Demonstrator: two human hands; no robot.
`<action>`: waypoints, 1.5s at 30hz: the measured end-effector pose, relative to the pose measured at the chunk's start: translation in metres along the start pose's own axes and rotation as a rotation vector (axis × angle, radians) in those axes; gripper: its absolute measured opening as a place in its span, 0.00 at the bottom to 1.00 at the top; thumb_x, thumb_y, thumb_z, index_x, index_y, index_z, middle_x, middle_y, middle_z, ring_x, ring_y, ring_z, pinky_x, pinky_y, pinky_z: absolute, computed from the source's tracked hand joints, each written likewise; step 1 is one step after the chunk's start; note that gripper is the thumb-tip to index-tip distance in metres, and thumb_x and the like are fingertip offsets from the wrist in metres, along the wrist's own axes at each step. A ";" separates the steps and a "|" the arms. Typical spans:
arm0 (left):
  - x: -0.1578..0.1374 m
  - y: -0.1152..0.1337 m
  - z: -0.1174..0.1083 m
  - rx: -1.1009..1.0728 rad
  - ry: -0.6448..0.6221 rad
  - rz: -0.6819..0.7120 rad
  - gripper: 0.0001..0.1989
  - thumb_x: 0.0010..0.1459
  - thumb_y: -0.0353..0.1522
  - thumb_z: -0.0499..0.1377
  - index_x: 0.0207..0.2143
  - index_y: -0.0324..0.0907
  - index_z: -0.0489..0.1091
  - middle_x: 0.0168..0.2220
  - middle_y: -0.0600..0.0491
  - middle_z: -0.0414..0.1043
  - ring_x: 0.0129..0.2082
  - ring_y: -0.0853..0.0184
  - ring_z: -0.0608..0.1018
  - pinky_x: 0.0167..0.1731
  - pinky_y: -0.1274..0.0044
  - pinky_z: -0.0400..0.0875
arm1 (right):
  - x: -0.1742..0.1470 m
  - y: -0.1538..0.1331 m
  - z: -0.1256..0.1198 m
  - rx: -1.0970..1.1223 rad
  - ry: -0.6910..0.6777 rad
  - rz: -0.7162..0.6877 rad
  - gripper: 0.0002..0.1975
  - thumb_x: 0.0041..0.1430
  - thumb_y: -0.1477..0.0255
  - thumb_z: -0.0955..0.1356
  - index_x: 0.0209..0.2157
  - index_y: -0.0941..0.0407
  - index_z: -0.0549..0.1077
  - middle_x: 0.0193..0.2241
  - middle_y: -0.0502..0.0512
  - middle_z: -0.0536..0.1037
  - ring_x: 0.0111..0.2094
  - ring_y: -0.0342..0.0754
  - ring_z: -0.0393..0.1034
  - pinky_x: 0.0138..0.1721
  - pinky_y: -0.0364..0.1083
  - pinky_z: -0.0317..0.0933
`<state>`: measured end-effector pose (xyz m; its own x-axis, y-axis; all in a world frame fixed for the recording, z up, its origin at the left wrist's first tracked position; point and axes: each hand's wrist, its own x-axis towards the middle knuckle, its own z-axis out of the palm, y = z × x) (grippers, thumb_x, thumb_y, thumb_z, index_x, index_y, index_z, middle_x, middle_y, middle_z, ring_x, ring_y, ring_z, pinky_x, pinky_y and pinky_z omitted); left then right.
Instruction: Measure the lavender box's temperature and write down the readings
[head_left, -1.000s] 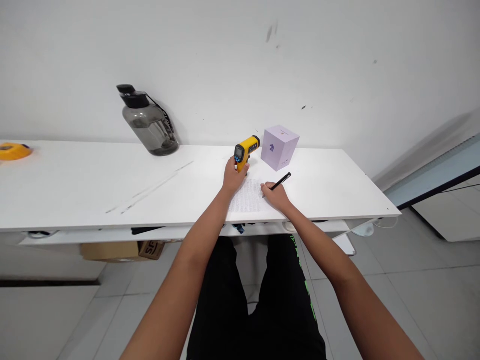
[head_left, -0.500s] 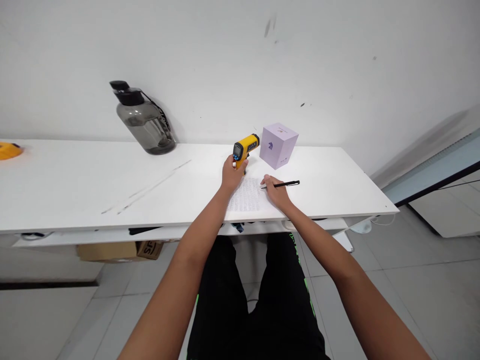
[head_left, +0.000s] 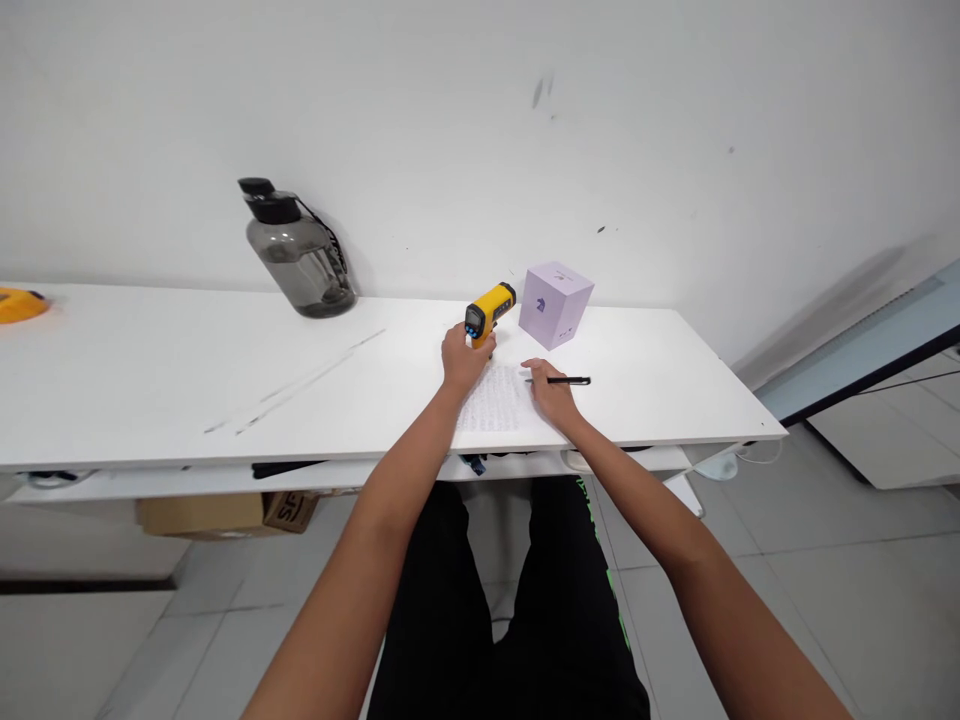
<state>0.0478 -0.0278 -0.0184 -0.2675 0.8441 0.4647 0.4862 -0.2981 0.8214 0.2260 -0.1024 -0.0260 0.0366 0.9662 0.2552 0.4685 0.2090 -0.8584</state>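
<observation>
My left hand [head_left: 465, 358] is wrapped round the handle of a yellow and black infrared thermometer [head_left: 493, 303], whose small screen faces me and whose nose points to the back right. Between my hands lies a sheet of paper [head_left: 495, 402] covered in rows of handwriting. My right hand [head_left: 552, 393] grips a black pen [head_left: 574, 380], its tip near the paper's right side and its cap end sticking out to the right. Just behind my hands stands a lilac box [head_left: 553, 306] with a dark horse-head mark.
A large grey see-through water bottle [head_left: 300, 262] with a black lid stands near the wall on the white desk [head_left: 150, 380]. An orange-yellow object [head_left: 21, 305] sits at the far left. Below the desk are a shelf and a cardboard box [head_left: 202, 515].
The whole view has shifted slightly. The pen now lies closer to level in my right hand. My left hand keeps its hold on the thermometer.
</observation>
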 end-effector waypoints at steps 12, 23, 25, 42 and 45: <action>0.005 -0.006 -0.002 -0.013 0.009 0.054 0.13 0.52 0.40 0.66 0.35 0.45 0.70 0.39 0.47 0.74 0.47 0.53 0.74 0.51 0.62 0.66 | 0.011 0.020 0.014 -0.226 0.008 -0.126 0.25 0.58 0.78 0.59 0.54 0.54 0.73 0.53 0.60 0.76 0.56 0.55 0.70 0.62 0.56 0.62; 0.004 -0.009 -0.006 -0.146 -0.051 -0.084 0.16 0.53 0.44 0.66 0.40 0.45 0.73 0.40 0.48 0.77 0.37 0.61 0.76 0.37 0.70 0.68 | 0.071 0.029 -0.004 -0.045 0.488 0.097 0.51 0.52 0.61 0.72 0.69 0.57 0.43 0.72 0.73 0.39 0.74 0.64 0.36 0.69 0.64 0.45; 0.003 -0.009 -0.006 -0.157 -0.062 -0.094 0.16 0.53 0.44 0.66 0.41 0.45 0.73 0.41 0.48 0.78 0.37 0.62 0.76 0.37 0.70 0.69 | 0.092 0.034 -0.009 0.036 0.466 0.130 0.59 0.45 0.60 0.75 0.70 0.58 0.39 0.72 0.75 0.42 0.73 0.64 0.37 0.70 0.64 0.43; 0.003 -0.006 0.001 -0.402 -0.250 -0.196 0.20 0.54 0.40 0.66 0.46 0.44 0.65 0.47 0.47 0.76 0.43 0.65 0.77 0.43 0.72 0.71 | 0.100 0.027 0.004 -0.001 0.491 0.163 0.52 0.38 0.62 0.77 0.63 0.60 0.53 0.59 0.73 0.62 0.63 0.68 0.55 0.64 0.62 0.54; 0.005 -0.004 0.002 -0.466 -0.308 -0.208 0.21 0.51 0.40 0.68 0.45 0.44 0.68 0.47 0.47 0.77 0.43 0.65 0.77 0.44 0.72 0.71 | 0.100 0.025 0.008 0.027 0.498 0.112 0.53 0.40 0.60 0.76 0.63 0.58 0.51 0.60 0.72 0.61 0.64 0.67 0.54 0.64 0.63 0.54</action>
<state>0.0459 -0.0218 -0.0202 -0.0304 0.9755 0.2179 0.0144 -0.2176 0.9759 0.2341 0.0004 -0.0251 0.5048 0.7949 0.3366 0.4147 0.1186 -0.9022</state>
